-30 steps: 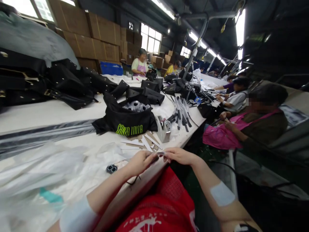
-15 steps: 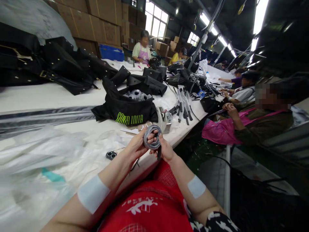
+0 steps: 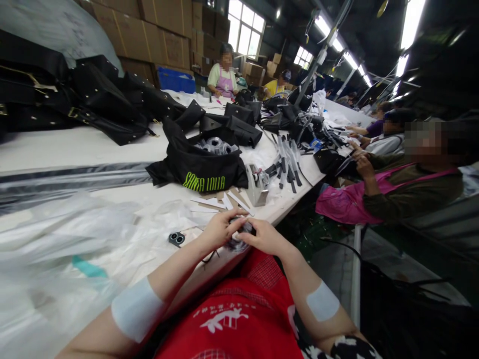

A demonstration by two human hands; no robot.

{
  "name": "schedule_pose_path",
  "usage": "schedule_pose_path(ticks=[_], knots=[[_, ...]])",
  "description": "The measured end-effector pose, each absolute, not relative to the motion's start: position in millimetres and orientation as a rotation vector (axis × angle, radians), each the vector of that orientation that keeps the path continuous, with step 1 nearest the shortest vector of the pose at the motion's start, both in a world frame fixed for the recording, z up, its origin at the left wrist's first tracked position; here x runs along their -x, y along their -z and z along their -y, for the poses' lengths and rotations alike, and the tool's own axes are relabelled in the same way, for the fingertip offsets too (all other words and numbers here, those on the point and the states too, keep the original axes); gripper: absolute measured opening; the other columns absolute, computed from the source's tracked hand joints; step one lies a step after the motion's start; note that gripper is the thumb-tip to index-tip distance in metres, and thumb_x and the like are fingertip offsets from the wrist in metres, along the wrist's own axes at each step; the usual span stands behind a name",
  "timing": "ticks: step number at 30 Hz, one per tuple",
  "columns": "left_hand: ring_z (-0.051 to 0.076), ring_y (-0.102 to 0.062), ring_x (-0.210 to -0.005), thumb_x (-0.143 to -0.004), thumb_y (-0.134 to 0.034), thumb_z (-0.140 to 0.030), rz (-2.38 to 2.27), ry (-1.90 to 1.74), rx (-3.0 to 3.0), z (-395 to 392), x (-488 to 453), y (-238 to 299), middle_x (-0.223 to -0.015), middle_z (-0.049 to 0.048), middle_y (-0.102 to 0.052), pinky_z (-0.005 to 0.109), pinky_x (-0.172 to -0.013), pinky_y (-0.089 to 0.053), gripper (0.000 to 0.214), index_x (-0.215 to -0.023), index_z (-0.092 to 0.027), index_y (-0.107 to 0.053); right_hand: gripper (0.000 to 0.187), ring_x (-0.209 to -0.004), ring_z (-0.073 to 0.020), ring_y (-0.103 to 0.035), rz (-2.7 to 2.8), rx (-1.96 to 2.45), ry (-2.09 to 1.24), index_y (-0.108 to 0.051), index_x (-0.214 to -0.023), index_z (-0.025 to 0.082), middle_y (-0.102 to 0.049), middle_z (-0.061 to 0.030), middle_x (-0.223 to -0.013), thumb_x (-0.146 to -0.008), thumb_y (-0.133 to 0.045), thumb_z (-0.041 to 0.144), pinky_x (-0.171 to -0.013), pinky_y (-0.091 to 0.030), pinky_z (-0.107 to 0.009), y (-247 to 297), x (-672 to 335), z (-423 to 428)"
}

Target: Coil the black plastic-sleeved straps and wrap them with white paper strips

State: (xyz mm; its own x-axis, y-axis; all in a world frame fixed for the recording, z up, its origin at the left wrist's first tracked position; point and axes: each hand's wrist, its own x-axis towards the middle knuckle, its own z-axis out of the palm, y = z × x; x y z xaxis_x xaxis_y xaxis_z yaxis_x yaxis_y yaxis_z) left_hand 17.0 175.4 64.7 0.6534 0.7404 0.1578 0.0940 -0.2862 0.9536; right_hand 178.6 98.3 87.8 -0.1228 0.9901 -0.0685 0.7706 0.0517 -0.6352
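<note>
Both my hands are closed around a coiled strap [image 3: 236,244] in greyish clear wrap, at the table's front edge. My left hand [image 3: 220,230] lies over its left and upper side, fingers reaching across the top. From the right, my right hand [image 3: 268,237] grips it with thumb and fingers near the coil's middle. The fingers cover much of the coil. Just beyond stands a tape dispenser [image 3: 258,193], beside white paper strips [image 3: 239,200]. Further back, a black cloth bag [image 3: 175,167] with green lettering holds several similar wrapped coils [image 3: 216,145].
A phone [image 3: 176,239] lies left of my hands, near crumpled clear plastic [image 3: 75,229]. Wrapped straps [image 3: 288,157] spread at the right, with black handbags [image 3: 108,99] at the back left. A co-worker in a pink apron [image 3: 348,202] sits close on the right.
The coil was held up with its round face showing; now it is tilted flatter and lower. My left hand has moved over its top, and my right fingers have shifted onto its upper face.
</note>
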Motion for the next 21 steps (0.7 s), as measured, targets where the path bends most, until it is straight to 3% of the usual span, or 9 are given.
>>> schedule_pose_path(ticks=[3, 6, 12, 16, 18, 21], knots=[[0.018, -0.065, -0.079, -0.088, -0.047, -0.049, -0.848, -0.893, -1.583, -167.6, -15.6, -57.2, -0.087, 0.0045, -0.073, 0.027, -0.073, -0.051, 0.041, -0.098, -0.017, -0.071, 0.037, -0.082, -0.0196, -0.062, 1.807, 1.660, -0.886, -0.064, -0.101, 0.014, -0.069, -0.0053, -0.091, -0.081, -0.064, 0.044, -0.074, -0.046, -0.028, -80.4, -177.9, -95.1], [0.017, -0.063, -0.067, -0.090, -0.043, -0.049, -0.836, -0.765, -1.535, -152.7, -5.4, -51.5, -0.079, 0.0033, -0.072, 0.026, -0.063, -0.050, 0.043, -0.098, -0.016, -0.070, 0.032, -0.082, -0.0189, -0.063, 1.757, 1.577, -1.076, -0.066, -0.099, 0.013, -0.070, -0.0044, -0.091, -0.087, -0.056, 0.040, -0.075, -0.047, -0.027, -70.3, -177.8, -88.6], [0.020, -0.065, -0.090, -0.090, -0.045, -0.035, -0.761, -0.521, -1.684, -103.4, 20.8, -35.8, -0.097, 0.0036, -0.074, 0.028, -0.085, -0.048, 0.030, -0.099, -0.022, -0.070, 0.023, -0.077, -0.0183, -0.063, 2.032, 1.658, -1.292, -0.071, -0.090, 0.014, -0.070, -0.0014, -0.080, -0.081, -0.061, 0.033, -0.067, -0.044, -0.023, -45.8, -160.9, -68.3], [0.020, -0.064, -0.083, -0.091, -0.041, -0.039, -0.887, -0.459, -1.564, -79.6, 31.6, -10.7, -0.088, 0.0043, -0.073, 0.028, -0.079, -0.049, 0.035, -0.095, -0.019, -0.070, 0.035, -0.072, -0.0152, -0.061, 2.106, 1.498, -1.570, -0.069, -0.097, 0.016, -0.069, 0.0001, -0.079, -0.075, -0.070, 0.043, -0.063, -0.044, -0.021, -35.5, -161.9, -76.5], [0.019, -0.064, -0.078, -0.091, -0.040, -0.042, -0.913, -0.430, -1.510, -74.1, 35.2, -1.7, -0.084, 0.0035, -0.072, 0.027, -0.075, -0.050, 0.038, -0.097, -0.019, -0.070, 0.030, -0.071, -0.0140, -0.061, 2.022, 1.578, -1.405, -0.067, -0.097, 0.017, -0.069, -0.0008, -0.081, -0.081, -0.064, 0.042, -0.065, -0.045, -0.022, -31.9, -167.5, -94.1], [0.019, -0.064, -0.081, -0.091, -0.042, -0.044, -0.921, -0.433, -1.501, -71.7, 37.3, 2.1, -0.087, 0.0024, -0.072, 0.027, -0.079, -0.049, 0.037, -0.099, -0.020, -0.070, 0.023, -0.083, -0.0163, -0.061, 1.840, 1.885, -0.673, -0.064, -0.099, 0.017, -0.068, -0.0059, -0.093, -0.089, -0.055, 0.035, -0.077, -0.046, -0.027, -19.1, -172.7, -128.7]])
